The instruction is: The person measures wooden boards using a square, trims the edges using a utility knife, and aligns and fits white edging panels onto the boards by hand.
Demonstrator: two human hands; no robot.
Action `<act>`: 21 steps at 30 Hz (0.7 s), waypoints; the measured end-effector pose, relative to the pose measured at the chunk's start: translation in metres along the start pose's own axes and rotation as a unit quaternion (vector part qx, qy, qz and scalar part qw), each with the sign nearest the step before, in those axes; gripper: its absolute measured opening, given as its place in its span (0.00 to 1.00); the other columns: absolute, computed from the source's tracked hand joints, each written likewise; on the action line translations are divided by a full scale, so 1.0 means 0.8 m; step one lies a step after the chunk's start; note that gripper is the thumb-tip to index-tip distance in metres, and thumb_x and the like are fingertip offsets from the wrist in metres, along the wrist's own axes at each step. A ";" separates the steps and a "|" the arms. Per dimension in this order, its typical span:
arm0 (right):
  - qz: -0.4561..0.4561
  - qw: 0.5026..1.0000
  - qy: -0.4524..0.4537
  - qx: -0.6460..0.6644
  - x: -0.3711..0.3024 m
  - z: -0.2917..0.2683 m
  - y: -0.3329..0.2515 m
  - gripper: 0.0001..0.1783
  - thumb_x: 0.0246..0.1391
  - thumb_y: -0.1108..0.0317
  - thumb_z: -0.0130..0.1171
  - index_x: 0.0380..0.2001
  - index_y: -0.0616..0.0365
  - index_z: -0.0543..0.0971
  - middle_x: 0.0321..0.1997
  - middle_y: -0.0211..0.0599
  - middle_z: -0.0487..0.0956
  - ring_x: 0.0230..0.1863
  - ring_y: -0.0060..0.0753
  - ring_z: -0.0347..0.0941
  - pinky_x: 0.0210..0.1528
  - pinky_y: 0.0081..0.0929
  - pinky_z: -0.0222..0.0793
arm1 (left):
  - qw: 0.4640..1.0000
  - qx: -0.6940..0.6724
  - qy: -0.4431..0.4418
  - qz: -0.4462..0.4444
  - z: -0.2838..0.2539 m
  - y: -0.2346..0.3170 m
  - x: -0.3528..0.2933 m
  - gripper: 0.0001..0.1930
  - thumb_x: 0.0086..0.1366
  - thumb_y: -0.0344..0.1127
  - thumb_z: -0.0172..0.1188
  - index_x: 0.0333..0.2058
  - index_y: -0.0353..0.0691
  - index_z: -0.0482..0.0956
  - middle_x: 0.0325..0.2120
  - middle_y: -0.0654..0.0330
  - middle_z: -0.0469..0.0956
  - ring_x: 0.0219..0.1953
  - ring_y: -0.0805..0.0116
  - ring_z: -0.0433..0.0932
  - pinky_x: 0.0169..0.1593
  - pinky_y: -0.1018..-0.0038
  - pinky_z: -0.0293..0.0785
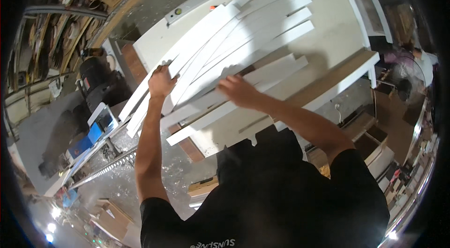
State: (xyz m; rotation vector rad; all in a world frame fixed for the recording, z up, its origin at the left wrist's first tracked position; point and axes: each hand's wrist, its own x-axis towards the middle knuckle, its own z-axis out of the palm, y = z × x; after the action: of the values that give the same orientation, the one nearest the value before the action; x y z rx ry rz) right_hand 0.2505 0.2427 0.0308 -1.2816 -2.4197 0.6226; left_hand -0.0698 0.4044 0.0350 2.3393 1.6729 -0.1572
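Long, flat white strips (253, 25) are lying overlapped on a broad cream-coloured panel (335, 18).
A bare left hand (161, 83) is curling over their left portions, a bare right hand (236, 91) over nearer ones; fingertips are partly hiding, so whether either is gripping, I cannot tell. A black short-sleeved shirt (300, 196) is partly covering the panel's near edge.

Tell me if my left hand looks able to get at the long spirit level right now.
Probably yes, with a stretch: the spirit level lies out past your left hand, with only low white strips and bare table between, and nothing appears to cover it.
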 end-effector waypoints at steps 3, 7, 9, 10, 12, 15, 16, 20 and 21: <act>0.027 0.999 -0.036 -0.024 -0.033 0.034 -0.028 0.17 0.63 0.67 0.62 0.53 0.59 0.80 0.55 0.41 0.77 0.60 0.45 0.74 0.63 0.52 0.70 | 0.999 -0.049 0.019 -0.014 -0.001 0.003 -0.008 0.32 0.57 0.45 0.77 0.59 0.42 0.83 0.55 0.49 0.84 0.54 0.46 0.85 0.56 0.54 0.85; 0.038 0.995 -0.055 -0.079 -0.050 0.056 -0.029 0.19 0.65 0.66 0.60 0.56 0.61 0.80 0.61 0.44 0.77 0.65 0.47 0.72 0.70 0.56 0.68 | 0.996 -0.055 0.072 0.020 -0.031 0.011 -0.022 0.31 0.54 0.44 0.78 0.57 0.43 0.85 0.51 0.54 0.85 0.48 0.46 0.87 0.50 0.54 0.85; 0.048 0.993 -0.038 -0.100 -0.058 0.067 -0.022 0.20 0.66 0.67 0.59 0.59 0.61 0.80 0.64 0.45 0.77 0.67 0.47 0.72 0.71 0.57 0.68 | 0.994 -0.074 0.070 0.035 -0.070 0.039 -0.029 0.29 0.53 0.41 0.78 0.54 0.41 0.86 0.45 0.54 0.84 0.41 0.49 0.87 0.45 0.56 0.85; 0.045 0.994 -0.034 -0.097 -0.054 0.061 -0.023 0.19 0.66 0.66 0.58 0.57 0.60 0.81 0.62 0.44 0.77 0.66 0.47 0.73 0.70 0.56 0.69 | 0.993 -0.083 0.071 0.046 -0.087 0.048 -0.036 0.29 0.53 0.40 0.78 0.54 0.41 0.86 0.44 0.54 0.84 0.39 0.50 0.87 0.44 0.57 0.85; 0.032 0.990 -0.073 -0.119 -0.045 0.050 -0.026 0.16 0.65 0.66 0.58 0.53 0.59 0.83 0.56 0.40 0.78 0.62 0.44 0.75 0.67 0.53 0.73 | 0.985 -0.118 0.105 0.074 -0.119 0.074 -0.052 0.24 0.52 0.38 0.78 0.48 0.36 0.87 0.37 0.50 0.82 0.37 0.49 0.84 0.44 0.57 0.80; 0.056 0.987 -0.106 -0.103 -0.049 0.041 -0.034 0.14 0.65 0.66 0.58 0.50 0.58 0.83 0.53 0.38 0.79 0.60 0.42 0.76 0.64 0.48 0.75 | 0.989 -0.133 0.051 0.035 -0.151 0.107 -0.078 0.24 0.51 0.38 0.78 0.48 0.36 0.87 0.37 0.50 0.82 0.38 0.50 0.84 0.45 0.57 0.80; 0.055 0.988 -0.106 -0.101 -0.052 0.042 -0.034 0.14 0.65 0.66 0.58 0.50 0.58 0.83 0.53 0.38 0.79 0.60 0.42 0.76 0.64 0.48 0.75 | 0.988 -0.126 0.077 0.052 -0.151 0.111 -0.090 0.25 0.51 0.37 0.78 0.49 0.36 0.87 0.37 0.51 0.82 0.35 0.51 0.83 0.43 0.59 0.80; 0.038 0.995 -0.070 -0.055 -0.067 0.048 -0.011 0.15 0.64 0.69 0.58 0.52 0.58 0.82 0.54 0.40 0.79 0.62 0.44 0.76 0.63 0.47 0.75 | 0.993 -0.107 0.026 0.036 -0.139 0.121 -0.124 0.28 0.51 0.39 0.79 0.53 0.39 0.88 0.48 0.51 0.86 0.44 0.46 0.88 0.50 0.57 0.85; 0.029 0.998 -0.053 -0.031 -0.072 0.048 -0.007 0.15 0.64 0.70 0.58 0.53 0.58 0.82 0.54 0.40 0.79 0.63 0.45 0.76 0.65 0.49 0.74 | 0.991 -0.130 0.008 0.021 -0.137 0.123 -0.131 0.28 0.51 0.40 0.78 0.53 0.41 0.88 0.48 0.52 0.86 0.46 0.45 0.87 0.51 0.56 0.85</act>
State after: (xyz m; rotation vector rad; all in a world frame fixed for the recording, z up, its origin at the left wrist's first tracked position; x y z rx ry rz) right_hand 0.2595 0.1829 -0.0036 -1.3801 -2.5129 0.6522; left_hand -0.0188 0.3084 0.1796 2.1837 1.5444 0.0839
